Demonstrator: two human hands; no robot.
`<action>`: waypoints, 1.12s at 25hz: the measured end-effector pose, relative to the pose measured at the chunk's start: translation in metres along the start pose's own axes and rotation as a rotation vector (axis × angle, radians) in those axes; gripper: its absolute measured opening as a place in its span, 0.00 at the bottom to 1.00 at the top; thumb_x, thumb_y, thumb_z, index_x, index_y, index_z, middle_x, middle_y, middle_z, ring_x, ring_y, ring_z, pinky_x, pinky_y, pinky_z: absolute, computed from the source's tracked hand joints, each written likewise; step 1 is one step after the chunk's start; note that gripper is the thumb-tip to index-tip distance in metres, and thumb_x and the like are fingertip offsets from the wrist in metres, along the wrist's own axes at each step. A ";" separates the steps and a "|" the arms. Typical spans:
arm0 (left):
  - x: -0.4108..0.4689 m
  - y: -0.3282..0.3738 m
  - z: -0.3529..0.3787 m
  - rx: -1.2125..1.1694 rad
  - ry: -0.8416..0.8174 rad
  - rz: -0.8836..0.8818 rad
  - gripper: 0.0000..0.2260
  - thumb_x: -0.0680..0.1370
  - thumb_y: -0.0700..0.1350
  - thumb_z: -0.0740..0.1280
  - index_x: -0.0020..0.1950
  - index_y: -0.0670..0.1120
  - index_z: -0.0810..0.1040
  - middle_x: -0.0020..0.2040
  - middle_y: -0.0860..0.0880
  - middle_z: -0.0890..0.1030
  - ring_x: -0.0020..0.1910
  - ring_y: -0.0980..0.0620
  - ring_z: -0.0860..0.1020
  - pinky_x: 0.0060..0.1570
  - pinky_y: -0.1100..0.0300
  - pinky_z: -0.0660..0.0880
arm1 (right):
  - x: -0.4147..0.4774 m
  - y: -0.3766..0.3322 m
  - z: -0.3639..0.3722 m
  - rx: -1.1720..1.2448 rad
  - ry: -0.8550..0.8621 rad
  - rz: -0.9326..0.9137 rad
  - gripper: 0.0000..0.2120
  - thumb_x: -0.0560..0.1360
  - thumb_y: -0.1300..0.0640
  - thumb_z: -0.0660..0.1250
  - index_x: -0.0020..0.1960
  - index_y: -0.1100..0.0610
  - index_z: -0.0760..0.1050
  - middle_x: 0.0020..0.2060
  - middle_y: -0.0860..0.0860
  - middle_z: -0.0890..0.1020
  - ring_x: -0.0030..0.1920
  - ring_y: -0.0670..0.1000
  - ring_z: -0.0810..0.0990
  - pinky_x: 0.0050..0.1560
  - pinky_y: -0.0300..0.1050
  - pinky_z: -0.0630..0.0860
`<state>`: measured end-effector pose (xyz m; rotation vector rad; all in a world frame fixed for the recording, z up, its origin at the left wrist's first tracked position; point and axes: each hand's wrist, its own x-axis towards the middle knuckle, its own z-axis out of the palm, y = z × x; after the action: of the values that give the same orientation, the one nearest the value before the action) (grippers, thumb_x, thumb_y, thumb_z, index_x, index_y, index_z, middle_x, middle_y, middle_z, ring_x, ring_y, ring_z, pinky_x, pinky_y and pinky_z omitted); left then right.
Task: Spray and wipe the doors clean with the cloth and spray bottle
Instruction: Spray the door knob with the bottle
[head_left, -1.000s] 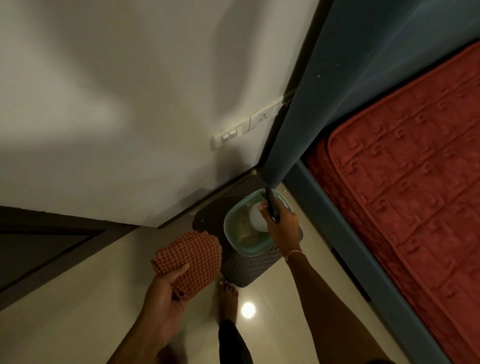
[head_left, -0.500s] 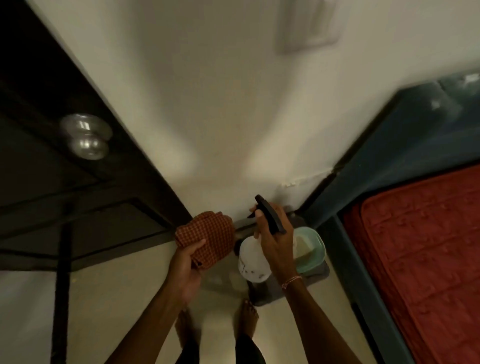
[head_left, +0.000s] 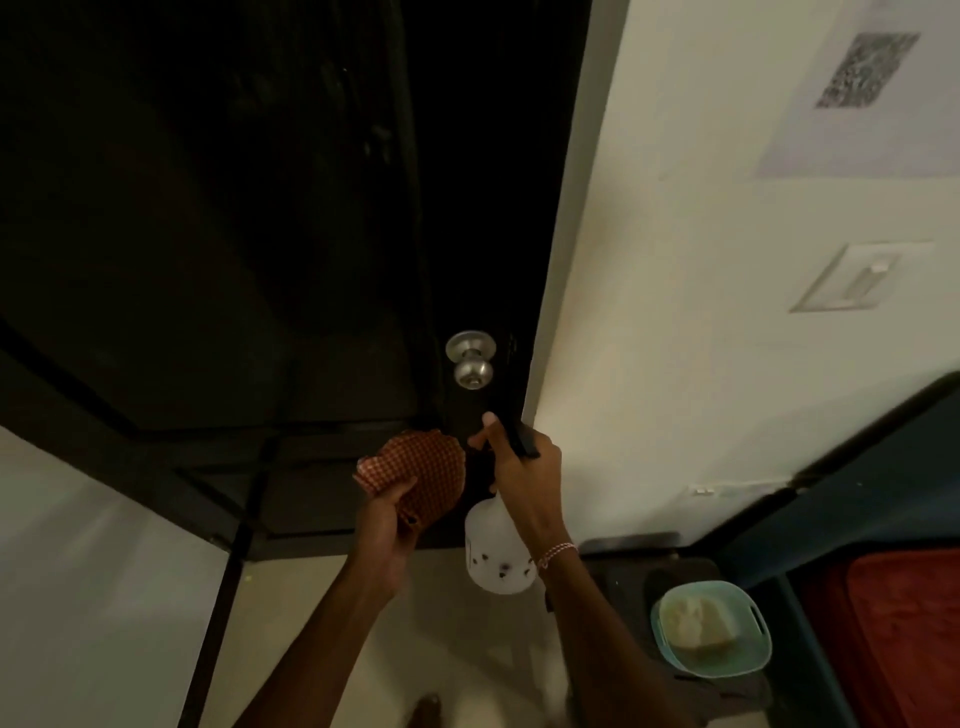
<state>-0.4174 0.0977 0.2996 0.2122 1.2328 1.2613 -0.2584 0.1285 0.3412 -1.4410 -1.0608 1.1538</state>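
A dark door (head_left: 234, 234) fills the upper left, with a silver round knob (head_left: 471, 359) near its right edge. My left hand (head_left: 387, 525) grips a bunched red checked cloth (head_left: 423, 470), held up just below and left of the knob. My right hand (head_left: 527, 475) holds a white spray bottle (head_left: 496, 553) by its black trigger head (head_left: 519, 436), forefinger stretched forward. The bottle hangs upright in front of the door's right edge, just under the knob.
A cream wall (head_left: 701, 260) with a switch plate (head_left: 860, 278) and a taped paper (head_left: 865, 88) stands right of the door. A teal basin (head_left: 711, 629) sits on a dark mat on the floor at lower right. A red mattress (head_left: 904, 639) lies at far right.
The view has swung up and left from the basin to face the door. My right hand has lifted the spray bottle out of the basin to knob height; the cloth rose alongside it.
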 end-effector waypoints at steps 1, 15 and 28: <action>0.004 0.006 -0.004 -0.014 0.001 0.000 0.19 0.83 0.37 0.64 0.74 0.43 0.74 0.67 0.42 0.81 0.66 0.41 0.78 0.70 0.43 0.73 | 0.004 -0.006 0.007 -0.012 0.014 -0.017 0.13 0.82 0.46 0.69 0.45 0.53 0.84 0.39 0.50 0.88 0.42 0.51 0.86 0.45 0.48 0.82; 0.041 0.010 -0.021 -0.034 0.003 -0.066 0.23 0.81 0.38 0.67 0.77 0.43 0.71 0.71 0.40 0.77 0.69 0.39 0.76 0.56 0.49 0.77 | 0.030 -0.016 0.029 -0.244 0.173 -0.048 0.12 0.81 0.42 0.70 0.42 0.47 0.80 0.36 0.51 0.86 0.40 0.53 0.85 0.46 0.53 0.84; 0.054 0.005 -0.031 0.011 -0.016 -0.070 0.25 0.80 0.39 0.69 0.78 0.45 0.71 0.72 0.41 0.77 0.69 0.39 0.76 0.55 0.50 0.78 | 0.048 -0.018 0.030 -0.257 0.199 -0.081 0.10 0.80 0.41 0.71 0.45 0.46 0.80 0.38 0.51 0.86 0.43 0.54 0.85 0.49 0.55 0.84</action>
<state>-0.4548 0.1274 0.2595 0.1849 1.2233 1.1909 -0.2803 0.1826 0.3499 -1.6587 -1.1448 0.8190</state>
